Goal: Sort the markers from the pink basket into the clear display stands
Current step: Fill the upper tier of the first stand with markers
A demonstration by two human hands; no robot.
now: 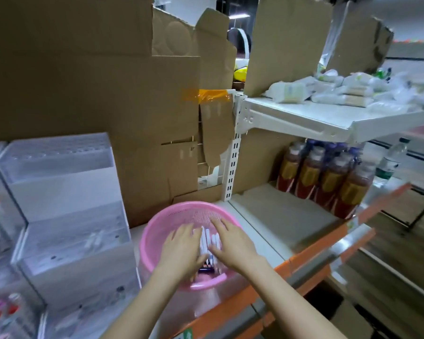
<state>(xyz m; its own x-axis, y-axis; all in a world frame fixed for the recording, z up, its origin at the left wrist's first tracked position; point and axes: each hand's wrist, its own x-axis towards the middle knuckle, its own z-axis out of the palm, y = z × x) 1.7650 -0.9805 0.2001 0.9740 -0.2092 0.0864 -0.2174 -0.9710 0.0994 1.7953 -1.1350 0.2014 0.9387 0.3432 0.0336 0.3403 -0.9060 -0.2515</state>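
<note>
Head view: tiered clear display stands (66,216) at left, close by for filling; pink basket (176,211) just beside them near the shelf edge, within reach. Left hand (181,250) and right hand (233,243) palm-down inside the basket, fingers straight, nothing clenched, flanking and touching white markers (207,241), probably to bunch them.

No writing can be read: the yellow labels on the dark bottles (328,182), the green label on the clear water bottle (389,165) and the small green sticker (351,225) on the orange shelf edge (304,255) are too blurred.
</note>
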